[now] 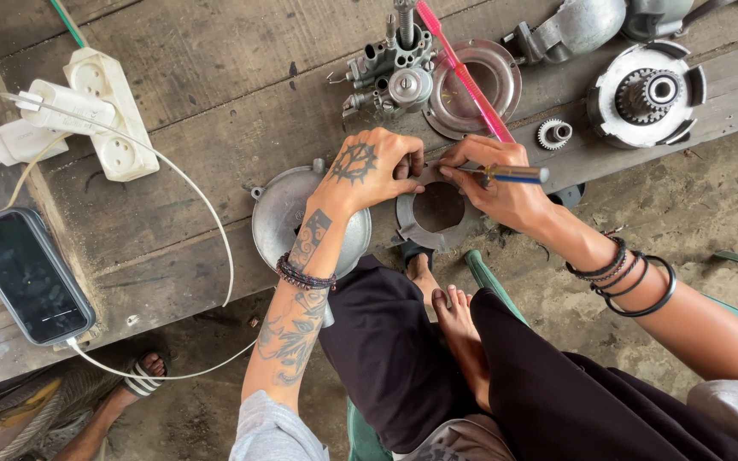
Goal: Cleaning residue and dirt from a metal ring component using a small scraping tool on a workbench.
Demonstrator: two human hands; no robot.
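A dark phone (29, 275) lies at the tabletop's (207, 77) near left, cabled; a white power strip (111, 113) with chargers sits farther back. At far right rest a geared metal hub (647, 92), a small cog (553, 133) and a pink toothbrush (465, 72).

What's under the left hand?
The left hand rests over the edge of a flat metal ring and a round grey cover. Where the two meet is hidden by the hand. The right hand holds a screwdriver.
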